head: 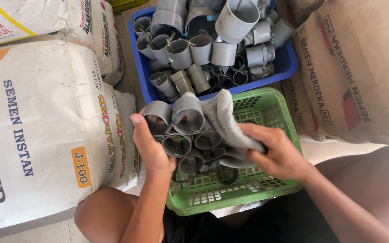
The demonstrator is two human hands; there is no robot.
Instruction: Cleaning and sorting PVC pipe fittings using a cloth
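Bare knees and forearms frame the bottom of the shot as a seated person works over a green plastic basket (266, 105) held in the lap. Left hand (149, 146) curls around the side of a tied bunch of grey pipe fittings (183, 135), thumb up against the outermost ring, fingers wrapped behind and gripping it firmly just above the basket. Right hand (278, 155) is closed on a grey cloth (223, 119), pinching its gathered end, while the free end drapes over the top of the bunch and touches one open collar. The wiping looks best done with the bunch kept steady and turned a little at a time, so the cloth reaches each rim and each bore rather than skating over the tops — a judgement from how the fittings crowd together. A firm left-hand hold matters, since the fittings are bound only loosely by thin ties and could swing. Beyond the hands, just past the basket's far rim, a blue plastic crate (289, 63) holds many more grey fittings — couplers, elbows and larger sleeves heaped together. White cement sacks (37, 126) stand to the left, brown paper sacks (356, 67) to the right, hemming in both containers.
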